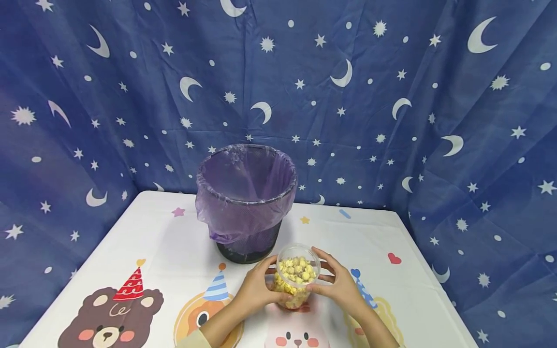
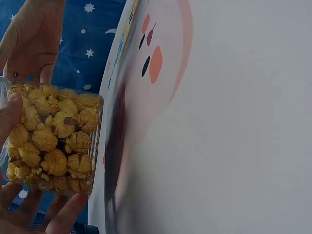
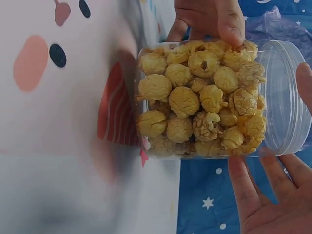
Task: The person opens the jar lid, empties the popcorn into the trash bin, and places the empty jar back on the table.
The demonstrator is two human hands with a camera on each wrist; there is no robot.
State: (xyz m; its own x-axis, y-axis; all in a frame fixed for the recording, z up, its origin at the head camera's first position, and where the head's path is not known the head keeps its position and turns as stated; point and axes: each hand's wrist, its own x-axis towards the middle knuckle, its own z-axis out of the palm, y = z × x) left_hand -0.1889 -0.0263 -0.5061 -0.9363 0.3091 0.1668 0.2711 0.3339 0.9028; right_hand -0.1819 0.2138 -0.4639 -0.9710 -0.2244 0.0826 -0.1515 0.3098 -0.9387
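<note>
A clear plastic jar of popcorn (image 1: 297,270) is upright at the front middle of the table, between both hands. My left hand (image 1: 256,286) grips its left side, its thumb pressed on the wall in the right wrist view. On the right side, my right hand (image 1: 341,279) holds the jar near its rim with thumb and fingers spread round it. Round yellow popcorn (image 3: 195,102) fills most of the jar. Its rim (image 3: 287,97) is clear, and I cannot tell whether a transparent lid is on it. The base is very close to the tablecloth; contact is unclear.
Behind the jar, slightly left, stands a dark mesh bin (image 1: 250,244) lined with a purple plastic bag (image 1: 248,217). A white tablecloth (image 1: 174,241) with cartoon animals covers the table. A blue moon-and-star curtain (image 1: 278,72) hangs around the back and sides.
</note>
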